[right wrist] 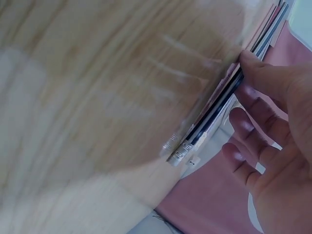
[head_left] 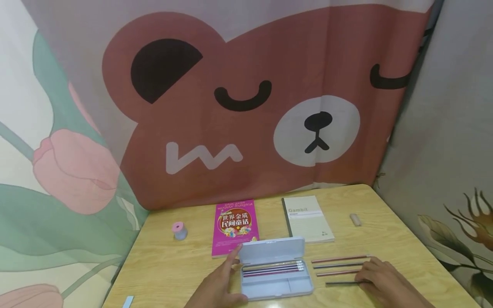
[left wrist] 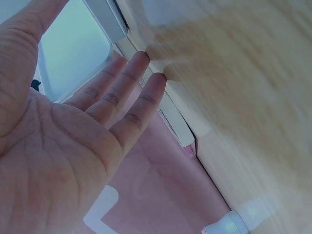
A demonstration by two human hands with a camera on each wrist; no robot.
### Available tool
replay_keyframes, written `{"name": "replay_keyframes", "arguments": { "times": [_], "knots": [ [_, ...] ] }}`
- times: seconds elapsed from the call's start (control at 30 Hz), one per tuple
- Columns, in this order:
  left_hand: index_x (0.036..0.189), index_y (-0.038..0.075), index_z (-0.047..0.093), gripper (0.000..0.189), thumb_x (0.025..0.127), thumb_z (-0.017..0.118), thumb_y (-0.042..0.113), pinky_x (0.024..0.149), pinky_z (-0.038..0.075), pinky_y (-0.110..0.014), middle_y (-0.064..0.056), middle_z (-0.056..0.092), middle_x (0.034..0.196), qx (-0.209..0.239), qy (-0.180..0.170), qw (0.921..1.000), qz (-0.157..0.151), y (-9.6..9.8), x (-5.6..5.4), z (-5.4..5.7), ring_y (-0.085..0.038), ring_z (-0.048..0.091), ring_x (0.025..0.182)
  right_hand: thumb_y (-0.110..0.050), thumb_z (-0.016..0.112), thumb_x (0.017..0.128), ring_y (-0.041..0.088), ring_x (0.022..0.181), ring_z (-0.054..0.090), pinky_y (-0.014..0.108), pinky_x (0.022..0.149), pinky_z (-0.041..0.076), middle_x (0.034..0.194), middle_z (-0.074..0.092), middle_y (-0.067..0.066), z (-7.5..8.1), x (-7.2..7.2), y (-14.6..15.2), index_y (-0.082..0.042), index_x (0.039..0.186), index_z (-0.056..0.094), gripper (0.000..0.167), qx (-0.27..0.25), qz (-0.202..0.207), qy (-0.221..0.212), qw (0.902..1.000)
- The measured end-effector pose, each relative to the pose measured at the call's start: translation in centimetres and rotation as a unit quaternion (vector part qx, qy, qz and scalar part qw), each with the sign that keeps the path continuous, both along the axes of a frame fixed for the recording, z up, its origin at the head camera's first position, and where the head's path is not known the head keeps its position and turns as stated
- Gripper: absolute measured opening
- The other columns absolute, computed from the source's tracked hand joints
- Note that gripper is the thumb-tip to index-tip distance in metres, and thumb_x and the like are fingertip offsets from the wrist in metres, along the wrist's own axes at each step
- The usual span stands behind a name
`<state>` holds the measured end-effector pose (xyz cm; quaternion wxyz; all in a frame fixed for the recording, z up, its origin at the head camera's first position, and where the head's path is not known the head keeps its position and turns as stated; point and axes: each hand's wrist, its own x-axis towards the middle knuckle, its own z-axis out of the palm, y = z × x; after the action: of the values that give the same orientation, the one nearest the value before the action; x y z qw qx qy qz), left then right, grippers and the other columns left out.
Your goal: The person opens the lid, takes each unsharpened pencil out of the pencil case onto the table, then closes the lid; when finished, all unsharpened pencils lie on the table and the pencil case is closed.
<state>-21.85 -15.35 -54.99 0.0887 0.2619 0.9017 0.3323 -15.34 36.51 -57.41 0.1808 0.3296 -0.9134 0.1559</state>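
An opened white pencil case (head_left: 267, 292) lies at the table's front, its lid (head_left: 271, 250) raised. Several pencils (head_left: 271, 270) with silvery ends fill its upper compartment; the lower compartments look bare. My left hand (head_left: 217, 280) is at the case's left side, index finger by the lid's edge and thumb at the lower left corner. In the left wrist view its fingers (left wrist: 139, 114) are extended. To the right of the case, my right hand (head_left: 385, 280) pinches a dark pencil (head_left: 339, 284) between thumb and index finger. Three more pencils (head_left: 335, 259) lie in a row just beyond it.
Behind the case lies a pink book (head_left: 235, 231), with a pale notebook (head_left: 310, 222) to its right. An eraser-like block (head_left: 355, 220) is at the right; a pink-and-white spool-shaped thing (head_left: 179, 231) stands at the left. A light blue strip (head_left: 129, 301) lies front left. A bear-print curtain (head_left: 246, 141) hangs behind.
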Motion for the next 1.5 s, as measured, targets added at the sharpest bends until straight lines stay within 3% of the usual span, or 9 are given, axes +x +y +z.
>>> {"name": "replay_keyframes", "arguments": {
  "times": [0.2,0.43,0.7,1.0,1.1,1.3,1.5],
  "knots": [
    [0.177,0.044,0.002,0.136,0.082,0.098,0.048,0.108,0.059,-0.063,-0.007,0.067,0.153,0.001,0.006,1.0000,-0.003,-0.1,0.0,0.0,-0.037,0.068,0.137,-0.007,0.098,0.072,0.000,0.088,0.053,0.024,0.062,0.037,0.097,0.068,-0.019,-0.3,-0.2,-0.8,-0.030,0.100,0.079,0.041,-0.009,-0.003,0.021,0.9997],
    [0.177,0.044,0.001,0.136,0.082,0.099,0.047,0.108,0.060,-0.062,-0.006,0.067,0.152,-0.002,0.004,1.0000,-0.002,-0.2,0.1,0.0,-0.035,0.068,0.136,-0.019,0.093,0.085,0.000,0.088,0.052,0.023,0.062,0.038,0.096,0.068,-0.015,-0.6,-0.6,-1.5,-0.025,0.104,0.082,0.023,-0.001,0.000,0.026,0.9997],
    [0.177,0.046,0.000,0.136,0.082,0.097,0.051,0.110,0.059,-0.063,-0.004,0.066,0.154,-0.012,-0.002,0.9999,0.007,-0.1,0.2,0.1,-0.035,0.067,0.138,-0.007,0.094,0.080,0.000,0.090,0.055,0.022,0.062,0.037,0.098,0.068,-0.018,-0.2,-0.6,-1.6,-0.026,0.103,0.081,0.032,-0.005,-0.012,0.000,0.9999],
    [0.177,0.046,0.001,0.135,0.082,0.097,0.051,0.112,0.058,-0.060,-0.003,0.065,0.155,-0.012,-0.002,0.9999,0.010,0.0,0.3,0.1,-0.032,0.067,0.138,-0.008,0.094,0.081,0.002,0.090,0.058,0.023,0.062,0.040,0.099,0.069,-0.018,0.5,-0.5,-1.8,-0.029,0.101,0.080,0.032,0.014,-0.023,-0.003,0.9996],
    [0.176,0.047,0.000,0.136,0.082,0.097,0.052,0.112,0.058,-0.061,-0.003,0.065,0.155,-0.014,-0.006,0.9998,0.013,0.1,0.2,0.1,-0.033,0.066,0.138,-0.012,0.092,0.085,-0.002,0.089,0.054,0.026,0.064,0.044,0.100,0.067,-0.020,1.8,-0.5,-2.9,-0.030,0.105,0.080,0.030,0.028,-0.041,-0.019,0.9986],
    [0.176,0.047,0.001,0.135,0.082,0.096,0.054,0.109,0.059,-0.063,-0.004,0.066,0.154,-0.012,-0.003,0.9999,0.010,0.0,0.2,0.0,-0.036,0.067,0.138,-0.013,0.092,0.086,-0.002,0.090,0.054,0.026,0.067,0.048,0.103,0.066,-0.022,4.1,-1.3,-6.9,-0.030,0.110,0.079,0.033,0.028,-0.029,0.025,0.9989],
    [0.178,0.044,0.003,0.131,0.084,0.094,0.055,0.101,0.062,-0.065,-0.008,0.069,0.149,0.006,0.027,0.9996,-0.007,-0.3,0.0,-0.4,-0.037,0.070,0.133,-0.022,0.080,0.102,0.002,0.096,0.060,0.031,0.078,0.055,0.108,0.069,-0.020,5.2,-2.4,-12.1,-0.027,0.113,0.081,0.012,0.052,-0.017,-0.058,0.9968]
  ]
}}
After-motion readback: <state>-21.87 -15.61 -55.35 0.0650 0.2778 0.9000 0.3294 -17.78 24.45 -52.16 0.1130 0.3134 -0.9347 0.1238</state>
